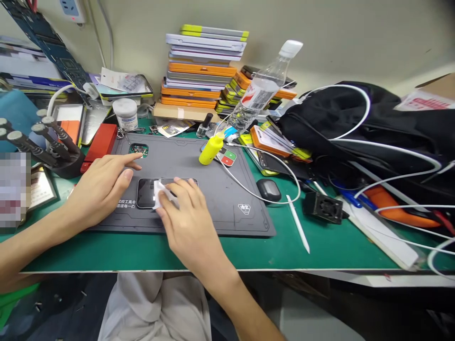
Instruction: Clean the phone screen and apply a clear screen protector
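Press unevenly and the phone [145, 194], flat on the grey mat [231, 208], could skid under the white wipe [158, 194]; a careless sweep of your left hand [101, 184] could scatter the small parts [142, 151] near its fingertips. Your right hand [188, 210] has its fingers curled narrow, holding the wipe against the phone; your left fingers stretch out loosely, apparently holding nothing, palm hidden.

- On the grey mat [227, 208], near my left hand [97, 189], I read "工具" in white, with "每一" below.
- The mat's white emblem [244, 209] holds characters I cannot make out.
- Red lettering on the box [428, 102], and labels on the bottle [261, 87] and jar [126, 113]: illegible to me.
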### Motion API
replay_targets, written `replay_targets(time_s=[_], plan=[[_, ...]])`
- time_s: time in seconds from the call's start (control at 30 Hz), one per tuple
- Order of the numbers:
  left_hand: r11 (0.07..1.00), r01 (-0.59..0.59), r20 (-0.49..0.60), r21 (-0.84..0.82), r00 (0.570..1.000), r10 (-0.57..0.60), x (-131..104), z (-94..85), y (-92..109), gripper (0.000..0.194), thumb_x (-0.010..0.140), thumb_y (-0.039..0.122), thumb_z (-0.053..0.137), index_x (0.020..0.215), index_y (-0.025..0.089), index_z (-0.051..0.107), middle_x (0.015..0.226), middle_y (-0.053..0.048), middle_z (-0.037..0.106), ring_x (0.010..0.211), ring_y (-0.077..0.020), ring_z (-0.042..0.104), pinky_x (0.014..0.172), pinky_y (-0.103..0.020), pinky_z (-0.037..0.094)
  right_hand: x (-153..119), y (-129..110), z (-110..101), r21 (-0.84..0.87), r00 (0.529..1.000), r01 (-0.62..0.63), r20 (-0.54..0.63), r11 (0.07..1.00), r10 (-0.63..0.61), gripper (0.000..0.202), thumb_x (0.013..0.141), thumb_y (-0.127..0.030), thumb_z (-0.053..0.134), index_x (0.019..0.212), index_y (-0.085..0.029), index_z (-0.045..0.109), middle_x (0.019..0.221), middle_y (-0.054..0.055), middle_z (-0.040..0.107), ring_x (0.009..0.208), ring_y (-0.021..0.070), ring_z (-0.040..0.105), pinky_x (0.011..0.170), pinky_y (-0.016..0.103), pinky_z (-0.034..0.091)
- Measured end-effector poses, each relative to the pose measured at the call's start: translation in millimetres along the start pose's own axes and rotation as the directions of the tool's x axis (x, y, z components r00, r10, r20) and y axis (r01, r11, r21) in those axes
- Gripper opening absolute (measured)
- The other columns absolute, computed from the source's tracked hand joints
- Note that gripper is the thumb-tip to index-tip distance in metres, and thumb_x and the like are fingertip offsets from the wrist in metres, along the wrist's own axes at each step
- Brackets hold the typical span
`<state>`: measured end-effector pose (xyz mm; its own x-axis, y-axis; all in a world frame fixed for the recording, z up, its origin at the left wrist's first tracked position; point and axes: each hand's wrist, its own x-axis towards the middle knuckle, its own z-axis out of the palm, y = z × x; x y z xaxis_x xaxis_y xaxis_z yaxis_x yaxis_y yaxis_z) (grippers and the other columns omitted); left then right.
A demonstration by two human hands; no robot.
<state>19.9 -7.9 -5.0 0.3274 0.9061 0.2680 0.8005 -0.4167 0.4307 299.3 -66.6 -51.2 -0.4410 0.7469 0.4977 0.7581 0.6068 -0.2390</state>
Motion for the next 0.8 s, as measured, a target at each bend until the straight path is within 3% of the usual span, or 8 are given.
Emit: replay_targets(time_s=[0.17, 0.3, 0.47, 0.67, 0.8], plan=[[0.999, -0.028, 0.002, 0.022, 1.0, 0.028, -0.9, 0.0, -4.0, 0.07, 0.135, 0.072, 0.035, 0.179, 0.031, 0.07, 0.159, -0.013, 0.092, 0.159, -0.0429, 0.079, 0.137, -0.066, 0.062, 19.5, -26.0, 8.7, -0.004, 0.996, 0.074, 0.053, 0.997, -0.073, 0.048, 0.137, -0.024, 0.052, 0.166, -0.002, 0.082, 0.166, 0.025, 0.087, 0.176, 0.0351, 0.072, 0.159, 0.056, 0.052], [0.999, -0.033, 0.014, 0.041, 0.999, 0.033, -1.1, -1.6, -8.9, 0.069, 0.135, 0.072, 0.034, 0.18, 0.032, 0.069, 0.159, -0.013, 0.092, 0.16, -0.0429, 0.079, 0.138, -0.066, 0.061, 22.8, -31.4, 12.9, -0.001, 0.992, 0.084, 0.095, 0.996, -0.083, 0.049, 0.138, -0.028, 0.054, 0.171, -0.002, 0.08, 0.174, 0.025, 0.085, 0.18, 0.035, 0.069, 0.159, 0.055, 0.051], [0.998, -0.031, 0.027, 0.062, 0.999, 0.03, -0.3, -2.7, -9.4, 0.069, 0.135, 0.07, 0.037, 0.182, 0.031, 0.068, 0.159, -0.014, 0.092, 0.162, -0.0436, 0.078, 0.138, -0.065, 0.061, 5.0, -9.0, 4.3, -0.038, 0.998, -0.009, 0.057, 0.999, 0.011, 0.046, 0.137, -0.027, 0.054, 0.169, -0.013, 0.084, 0.188, 0.022, 0.077, 0.186, 0.0354, 0.064, 0.158, 0.062, 0.051], [0.997, -0.023, 0.031, 0.072, 0.999, 0.021, 0.5, -0.4, 0.1, 0.072, 0.134, 0.067, 0.037, 0.182, 0.026, 0.071, 0.159, -0.014, 0.092, 0.16, -0.0425, 0.078, 0.138, -0.062, 0.06, -35.6, 27.0, -7.8, -0.103, 0.987, -0.156, -0.056, 0.982, 0.151, 0.046, 0.136, -0.025, 0.053, 0.169, -0.016, 0.085, 0.187, 0.023, 0.077, 0.183, 0.0414, 0.067, 0.151, 0.069, 0.057], [0.997, -0.012, 0.034, 0.073, 0.999, 0.01, 0.8, 0.3, 3.1, 0.075, 0.133, 0.067, 0.036, 0.184, 0.023, 0.07, 0.156, -0.015, 0.093, 0.16, -0.0437, 0.076, 0.139, -0.063, 0.059, -41.1, 35.8, -5.7, -0.126, 0.985, -0.173, -0.045, 0.977, 0.169, 0.052, 0.139, -0.029, 0.046, 0.173, -0.015, 0.082, 0.194, 0.022, 0.07, 0.185, 0.0398, 0.066, 0.153, 0.068, 0.055]])
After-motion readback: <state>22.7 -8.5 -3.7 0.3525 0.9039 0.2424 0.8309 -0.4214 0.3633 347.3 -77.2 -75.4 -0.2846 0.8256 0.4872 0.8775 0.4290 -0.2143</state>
